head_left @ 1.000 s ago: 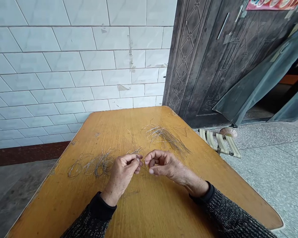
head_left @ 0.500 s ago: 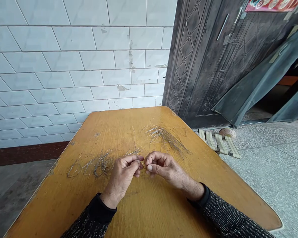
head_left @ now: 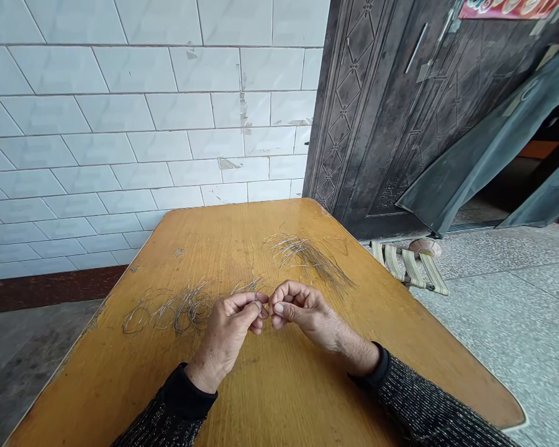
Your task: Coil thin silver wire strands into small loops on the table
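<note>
Over the middle of the wooden table (head_left: 279,385), my left hand (head_left: 230,329) pinches a thin wire (head_left: 253,257) between thumb and forefinger; one end of it sticks up above the fingers. My right hand (head_left: 305,313) is closed in a pinch close beside it, fingertips nearly touching the left ones, on the same fine wire as far as I can see. The exact grip is partly hidden by the fingers. Left of my left hand lie several looped wires (head_left: 186,310). Beyond my right hand rests a loose bundle of straight wires (head_left: 307,251).
A white tiled wall (head_left: 181,143) rises behind the table. To the right are a dark carved door (head_left: 377,124) and a grey-green curtain (head_left: 484,149). On the floor by the table's right edge stands a low stool with striped webbing (head_left: 412,267).
My right thumb and fingers have drawn slightly closer together and toward the left hand. Otherwise the hands and wires stay nearly where they were; the view has shifted a little.
</note>
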`<act>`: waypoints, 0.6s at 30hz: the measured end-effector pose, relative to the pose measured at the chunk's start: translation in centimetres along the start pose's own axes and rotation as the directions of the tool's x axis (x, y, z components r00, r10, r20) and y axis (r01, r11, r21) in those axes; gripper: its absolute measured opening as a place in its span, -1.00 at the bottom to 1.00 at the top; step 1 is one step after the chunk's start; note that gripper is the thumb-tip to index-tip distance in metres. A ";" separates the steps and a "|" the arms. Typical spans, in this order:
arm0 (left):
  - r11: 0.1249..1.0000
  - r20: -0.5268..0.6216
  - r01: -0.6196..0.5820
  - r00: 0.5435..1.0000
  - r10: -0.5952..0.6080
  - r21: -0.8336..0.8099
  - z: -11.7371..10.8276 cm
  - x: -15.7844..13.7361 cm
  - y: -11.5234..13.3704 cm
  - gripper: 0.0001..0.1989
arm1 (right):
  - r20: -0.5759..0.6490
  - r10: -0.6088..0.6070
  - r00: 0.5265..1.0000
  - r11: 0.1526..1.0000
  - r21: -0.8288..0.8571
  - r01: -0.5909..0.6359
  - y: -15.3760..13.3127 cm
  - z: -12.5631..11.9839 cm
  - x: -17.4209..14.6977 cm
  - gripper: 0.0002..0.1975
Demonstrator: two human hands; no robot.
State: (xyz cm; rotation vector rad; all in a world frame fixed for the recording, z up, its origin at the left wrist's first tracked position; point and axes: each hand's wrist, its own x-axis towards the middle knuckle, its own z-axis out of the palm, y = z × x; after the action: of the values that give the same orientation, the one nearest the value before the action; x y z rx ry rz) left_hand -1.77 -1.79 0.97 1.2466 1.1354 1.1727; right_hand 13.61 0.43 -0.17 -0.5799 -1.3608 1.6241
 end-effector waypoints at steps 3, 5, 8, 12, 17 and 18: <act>0.997 -0.016 0.001 1.000 -0.002 -0.071 -0.1 0.0 -0.1 -0.80 | -0.012 0.046 0.999 0.996 0.074 -0.045 0.3 -0.3 0.2 -0.76; 0.987 -0.004 0.025 1.000 -0.026 -0.160 -0.2 0.1 -0.2 -0.79 | -0.011 0.085 0.996 0.987 0.138 -0.082 0.5 -0.5 0.3 -0.77; 0.952 0.046 0.090 0.996 -0.080 -0.293 -0.3 0.2 -0.3 -0.78 | 0.003 0.107 0.994 0.973 0.206 -0.105 0.5 -0.9 0.4 -0.78; 0.931 0.052 0.131 0.991 -0.120 -0.342 -0.4 0.4 -0.2 -0.78 | -0.018 0.082 0.996 0.981 0.176 -0.078 0.3 -1.2 0.4 -0.79; 0.943 0.031 0.115 0.993 -0.111 -0.313 -0.4 0.4 -0.2 -0.79 | -0.009 0.062 0.998 0.996 0.060 -0.061 0.3 -1.0 0.4 -0.71; 0.948 0.029 0.114 0.994 -0.110 -0.298 -0.4 0.3 -0.1 -0.79 | -0.001 0.039 0.999 0.999 0.038 -0.039 0.3 -0.9 0.4 -0.70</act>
State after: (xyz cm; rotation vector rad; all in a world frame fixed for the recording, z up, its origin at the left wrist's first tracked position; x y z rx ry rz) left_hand -2.14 -1.41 0.83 0.9440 0.9639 1.1985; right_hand 14.03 1.19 -0.64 -0.5888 -1.3221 1.6766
